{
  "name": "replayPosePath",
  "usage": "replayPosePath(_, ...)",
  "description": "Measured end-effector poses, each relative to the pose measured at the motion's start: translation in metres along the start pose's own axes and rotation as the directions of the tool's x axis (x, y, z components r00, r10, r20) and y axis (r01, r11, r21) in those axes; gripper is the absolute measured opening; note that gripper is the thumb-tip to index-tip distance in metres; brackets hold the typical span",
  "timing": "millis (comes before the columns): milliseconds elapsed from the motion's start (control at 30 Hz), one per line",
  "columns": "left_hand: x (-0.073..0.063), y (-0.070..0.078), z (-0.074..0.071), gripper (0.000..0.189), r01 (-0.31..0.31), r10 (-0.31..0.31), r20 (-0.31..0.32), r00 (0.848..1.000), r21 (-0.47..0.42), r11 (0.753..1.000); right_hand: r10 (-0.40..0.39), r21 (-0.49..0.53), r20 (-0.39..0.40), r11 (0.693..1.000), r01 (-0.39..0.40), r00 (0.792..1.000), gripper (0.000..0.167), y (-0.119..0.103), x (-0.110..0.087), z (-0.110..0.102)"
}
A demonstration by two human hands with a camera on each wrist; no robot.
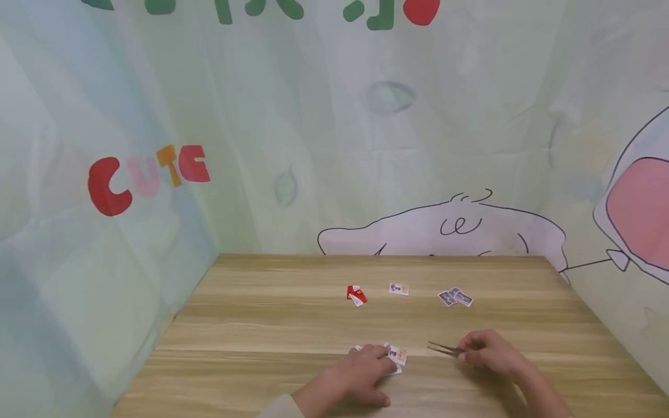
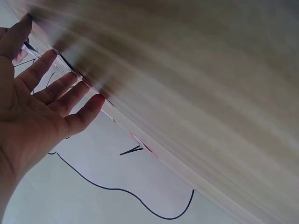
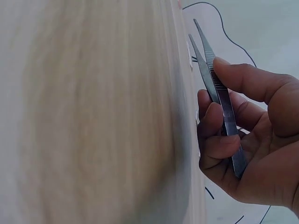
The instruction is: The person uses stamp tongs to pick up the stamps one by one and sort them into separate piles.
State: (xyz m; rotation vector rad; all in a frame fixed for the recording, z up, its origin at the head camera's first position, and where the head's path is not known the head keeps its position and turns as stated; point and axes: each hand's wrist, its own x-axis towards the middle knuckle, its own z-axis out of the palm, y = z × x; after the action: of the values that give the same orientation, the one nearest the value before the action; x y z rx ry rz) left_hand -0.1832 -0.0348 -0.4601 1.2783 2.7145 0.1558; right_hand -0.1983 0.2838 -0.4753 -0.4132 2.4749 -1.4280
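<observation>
My left hand [image 1: 366, 374] rests with spread fingers on a small pile of white-bordered picture cards [image 1: 398, 355] near the front of the table. Its palm and fingers partly hide the pile. In the left wrist view, the fingertips [image 2: 97, 100] touch down at the table surface. To the right, my right hand [image 1: 491, 351] holds metal tweezers [image 3: 224, 102] between thumb and fingers. The tweezers' tips stand apart with nothing between them, pointing left toward the pile in the head view.
Farther back on the wooden table [image 1: 261, 325] lie red-and-white cards [image 1: 358, 295], a single pale card [image 1: 399, 289] and several overlapping grey cards [image 1: 456, 296]. A printed cloth [image 1: 334, 145] hangs behind the table and along its sides.
</observation>
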Motion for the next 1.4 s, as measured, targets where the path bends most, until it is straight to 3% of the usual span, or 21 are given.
replayPosePath(733, 0.001, -0.002, 0.0, 0.052, 0.002, -0.002, -0.004, 1.0, 0.027, 1.0, -0.031, 0.07, 0.17, 0.997, 0.019, 0.985, 0.017, -0.014, 0.009, 0.01)
replayPosePath(1133, 0.0, -0.001, 0.001, 0.052, 0.005, -0.005, -0.003, 1.0, 0.022, 1.0, -0.044, 0.035, 0.194, 0.999, 0.038, 0.98, 0.016, -0.024, 0.019, 0.022)
replayPosePath(1400, 0.0, 0.0, 0.0, 0.053, 0.018, -0.018, 0.006, 1.0, 0.006, 1.0, -0.05, 0.062, 0.166, 0.997, 0.04, 0.985, 0.016, -0.03, 0.026, 0.028)
